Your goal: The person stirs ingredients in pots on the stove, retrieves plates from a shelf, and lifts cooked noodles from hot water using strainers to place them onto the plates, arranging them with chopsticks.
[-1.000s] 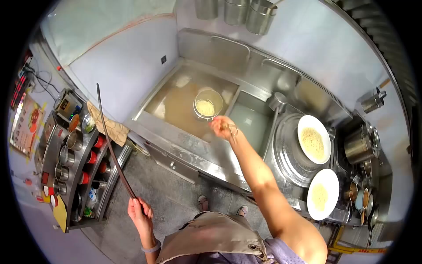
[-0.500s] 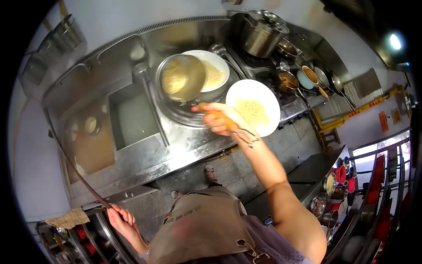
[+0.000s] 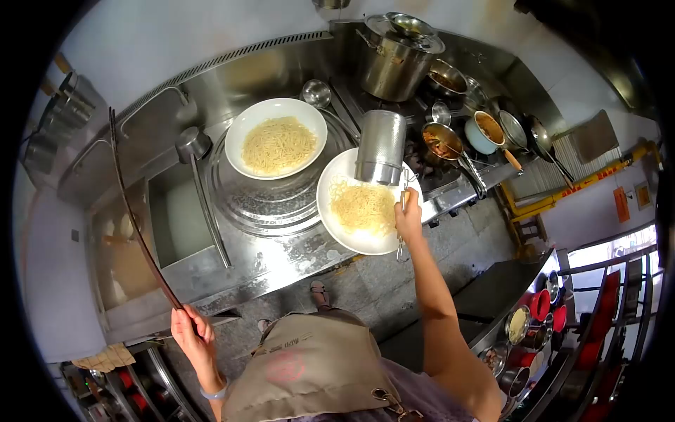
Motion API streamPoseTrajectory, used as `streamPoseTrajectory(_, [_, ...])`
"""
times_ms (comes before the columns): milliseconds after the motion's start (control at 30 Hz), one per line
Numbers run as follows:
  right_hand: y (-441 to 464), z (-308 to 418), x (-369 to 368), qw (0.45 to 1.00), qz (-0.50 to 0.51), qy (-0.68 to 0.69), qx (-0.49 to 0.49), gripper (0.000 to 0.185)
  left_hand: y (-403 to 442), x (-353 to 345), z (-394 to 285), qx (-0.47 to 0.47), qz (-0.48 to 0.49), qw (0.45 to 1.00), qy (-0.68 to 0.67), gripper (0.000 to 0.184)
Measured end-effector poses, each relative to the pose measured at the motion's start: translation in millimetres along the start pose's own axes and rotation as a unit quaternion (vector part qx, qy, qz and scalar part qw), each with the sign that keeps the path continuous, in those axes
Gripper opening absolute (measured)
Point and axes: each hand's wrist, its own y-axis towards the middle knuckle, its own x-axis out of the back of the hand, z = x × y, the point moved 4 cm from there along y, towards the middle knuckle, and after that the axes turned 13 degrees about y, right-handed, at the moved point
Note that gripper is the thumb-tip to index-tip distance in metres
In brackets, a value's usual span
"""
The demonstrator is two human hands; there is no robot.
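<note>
My left hand (image 3: pixel 191 330) is closed round the lower end of long dark chopsticks (image 3: pixel 133 211), which point up over the sink side. My right hand (image 3: pixel 409 214) grips the wooden handle of a metal noodle strainer (image 3: pixel 380 144). The strainer is tipped, its mouth low over the nearer white bowl (image 3: pixel 336 235). Pale noodles (image 3: pixel 362 208) lie in that bowl, just under the mouth. Behind it to the left, a second white bowl (image 3: pixel 240 130) holds another heap of noodles (image 3: pixel 278 145). The strainer's inside is hidden.
A long-handled ladle (image 3: pixel 193 145) lies across the sink edge (image 3: pixel 169 264). At the back stand a large stockpot (image 3: pixel 394 67) and a small ladle (image 3: pixel 316 93). On the stove to the right are a saucepan (image 3: pixel 443 143) and a pale blue pot (image 3: pixel 481 137).
My right hand has swung the strainer from over the back bowl to the nearer bowl and turned it mouth down. The chopsticks in my left hand now stand more upright.
</note>
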Motion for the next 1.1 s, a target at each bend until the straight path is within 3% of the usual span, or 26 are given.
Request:
streamPoseTrajectory(167, [9,-20,-6,0.994,-0.008,-0.101,0.041,0.043,4,-27,0,-0.006,-0.007,1.000,0.024,0.025])
streamPoseTrajectory(367, [31,-7,-9,0.992,-0.038,-0.100,0.060,0.045,4,-54,-4,0.009,-0.023,0.998,0.055,0.025])
streamPoseTrajectory(567, [42,12,9,0.987,-0.106,0.016,0.123,0.040,12,-68,-3,0.009,-0.012,0.998,0.056,0.025])
streamPoseTrajectory(733, [18,49,18,0.973,-0.146,0.138,0.115,0.035,17,-72,2,0.019,-0.001,0.999,0.043,0.025])
streamPoseTrajectory(833, [12,20,0,0.975,-0.147,0.090,0.142,0.034,23,-77,7,0.009,-0.004,0.999,0.038,0.024])
streamPoseTrajectory(900, [26,27,9,0.996,-0.034,0.066,0.042,0.022,24,-81,5,0.031,-0.001,0.998,0.056,0.024])
streamPoseTrajectory(1000, [11,35,-13,0.988,-0.093,0.051,0.110,0.021,28,-69,7,0.000,0.023,0.999,0.050,0.025])
streamPoseTrajectory(1067, [13,23,-15,0.985,-0.104,0.135,0.019,0.020,29,-69,5,0.017,0.017,0.999,0.038,0.026])
streamPoseTrajectory(1100, [5,27,-11,0.986,-0.100,0.134,0.020,0.020,22,-66,6,0.017,0.012,0.999,0.037,0.026])
